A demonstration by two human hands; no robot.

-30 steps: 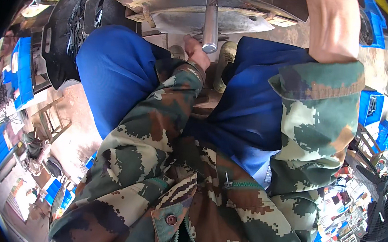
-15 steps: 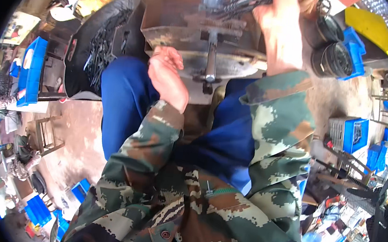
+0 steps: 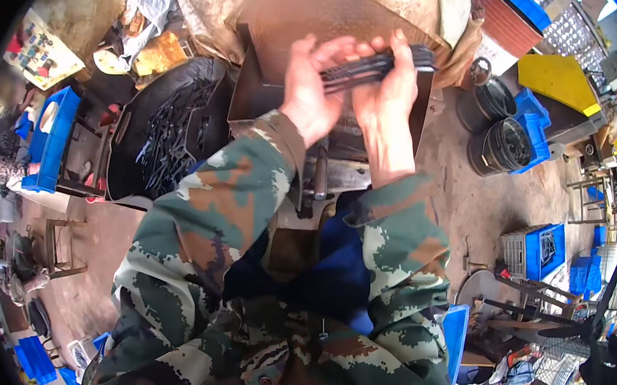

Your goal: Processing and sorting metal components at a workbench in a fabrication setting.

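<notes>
Several long, thin dark strips, near-black with a dull sheen, form one bundle (image 3: 370, 70), slanting up to the right; its edges are slightly blurred. It is up in the air between the two hands, over an open rusty metal box (image 3: 246, 103). A short metal rod (image 3: 321, 171) juts from the box's near side.

More dark strips (image 3: 168, 133) lie tangled in a big black tub (image 3: 124, 144) at the left. On the right, two black buckets (image 3: 484, 152) stand together (what they contain is too dark to make out), just beside a blue bin (image 3: 536, 134).

Both forearms reach forward in camouflage sleeves. The right hand (image 3: 389, 84) is closed around the bundle, thumb uppermost; the left hand (image 3: 314, 84) meets its left end with fingers curved and partly extended, and whether it grips I cannot tell.
</notes>
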